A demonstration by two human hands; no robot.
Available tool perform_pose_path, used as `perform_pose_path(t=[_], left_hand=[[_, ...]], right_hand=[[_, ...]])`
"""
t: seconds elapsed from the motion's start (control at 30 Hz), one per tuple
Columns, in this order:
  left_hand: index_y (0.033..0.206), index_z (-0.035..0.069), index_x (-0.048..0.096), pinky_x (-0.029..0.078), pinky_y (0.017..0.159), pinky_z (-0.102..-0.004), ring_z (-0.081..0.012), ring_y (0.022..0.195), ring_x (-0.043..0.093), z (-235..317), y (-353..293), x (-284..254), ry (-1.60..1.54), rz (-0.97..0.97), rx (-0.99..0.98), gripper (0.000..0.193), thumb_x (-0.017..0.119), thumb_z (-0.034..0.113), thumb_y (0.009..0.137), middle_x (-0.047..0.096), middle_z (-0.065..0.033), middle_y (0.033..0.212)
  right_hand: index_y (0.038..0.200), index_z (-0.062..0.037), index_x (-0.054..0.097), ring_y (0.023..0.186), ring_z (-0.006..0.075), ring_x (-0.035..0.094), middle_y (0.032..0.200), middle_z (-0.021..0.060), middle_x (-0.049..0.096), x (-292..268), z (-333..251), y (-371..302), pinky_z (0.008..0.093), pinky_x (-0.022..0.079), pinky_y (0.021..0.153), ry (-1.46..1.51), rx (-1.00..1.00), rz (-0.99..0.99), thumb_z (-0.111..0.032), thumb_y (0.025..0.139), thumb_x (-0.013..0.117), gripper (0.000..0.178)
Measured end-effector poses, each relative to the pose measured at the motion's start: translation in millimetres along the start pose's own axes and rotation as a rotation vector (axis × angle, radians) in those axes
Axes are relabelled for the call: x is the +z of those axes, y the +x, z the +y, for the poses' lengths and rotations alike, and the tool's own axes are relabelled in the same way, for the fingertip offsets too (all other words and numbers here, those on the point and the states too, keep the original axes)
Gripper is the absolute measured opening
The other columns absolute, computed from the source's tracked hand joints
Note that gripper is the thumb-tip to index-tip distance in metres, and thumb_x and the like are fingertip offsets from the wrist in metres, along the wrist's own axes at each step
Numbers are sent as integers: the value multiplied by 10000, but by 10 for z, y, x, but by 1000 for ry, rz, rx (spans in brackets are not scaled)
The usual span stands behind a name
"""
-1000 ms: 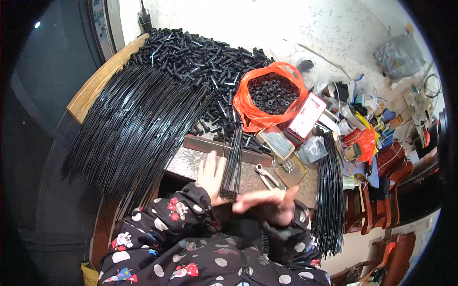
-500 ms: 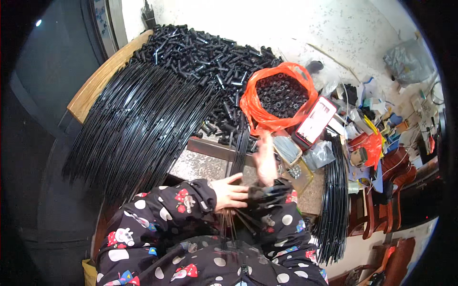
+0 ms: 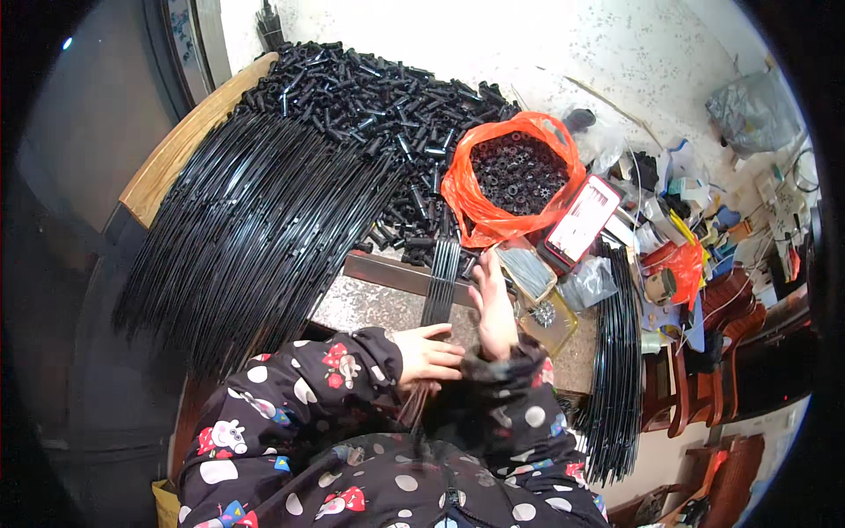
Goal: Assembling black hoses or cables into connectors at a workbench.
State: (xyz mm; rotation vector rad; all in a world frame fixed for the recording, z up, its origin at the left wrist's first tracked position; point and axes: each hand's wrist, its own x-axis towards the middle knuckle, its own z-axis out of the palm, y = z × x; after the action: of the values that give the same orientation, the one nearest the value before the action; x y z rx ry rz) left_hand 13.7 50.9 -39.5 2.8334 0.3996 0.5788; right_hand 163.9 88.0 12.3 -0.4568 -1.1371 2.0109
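Note:
A narrow row of thin black rods [image 3: 442,280] runs from the heap of short black tubes down over the near table edge toward my lap. Across its lower part lies my left hand [image 3: 429,356], thumb on one side and fingers over the rods, holding them. My right hand [image 3: 495,310] stands upright just right of the row, its fingers raised and apart, with nothing seen in it. Under the left hand the rods' lower ends spread out, partly hidden by my sleeves.
A large pile of black rods [image 3: 246,229] covers the left side. Behind are short black tubes [image 3: 378,97] and a red plastic bag [image 3: 459,189] of small black toothed rings. A phone [image 3: 583,220], a tray of thin pins [image 3: 528,271] and another rod bundle [image 3: 613,370] lie right.
My right hand has moved slightly down from beside the rods' upper part. The row of rods looks flatter and more spread out. My left hand stays nearly in place.

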Motion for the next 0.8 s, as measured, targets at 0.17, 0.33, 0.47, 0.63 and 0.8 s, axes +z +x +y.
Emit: perform_pose_path(t=[0.17,0.33,0.47,0.63,0.8], left_hand=[[1177,44,464,334,944,-428,-266,1081,488,-305,-68,261,-246,142,135,523,585,277,725,547,-132,1098],[1101,37,526,324,959,-445,-282,1100,476,-172,-11,185,-286,108,1,464,579,245,689,539,-138,1121],[1123,47,514,326,966,-438,-290,1101,476,-275,-103,306,-257,98,128,453,572,216,707,535,-153,1127],[1252,71,400,370,911,-412,-357,1043,487,-21,71,-54,-589,104,-114,482,517,259,824,549,-168,1064],[1127,95,528,458,782,-352,-277,908,591,201,157,-478,-529,209,-173,418,653,234,754,607,-144,939]], right_hand=[[1149,8,516,992,125,537,1109,95,569,531,-577,-495,258,429,836,-824,-39,-498,-111,787,614,393],[1041,-3,593,870,158,600,954,93,635,644,-467,-685,265,468,776,-707,-41,-135,31,749,597,294],[1013,6,602,900,178,597,952,115,632,626,-428,-722,289,464,810,-892,-141,-283,21,787,577,228],[1192,-29,478,926,122,579,1017,96,619,688,-588,-707,261,444,819,-799,-210,-159,-76,814,587,396],[1226,-109,456,1053,261,532,1130,146,548,704,-988,-525,316,389,900,-1062,-110,-544,-195,820,587,435]])
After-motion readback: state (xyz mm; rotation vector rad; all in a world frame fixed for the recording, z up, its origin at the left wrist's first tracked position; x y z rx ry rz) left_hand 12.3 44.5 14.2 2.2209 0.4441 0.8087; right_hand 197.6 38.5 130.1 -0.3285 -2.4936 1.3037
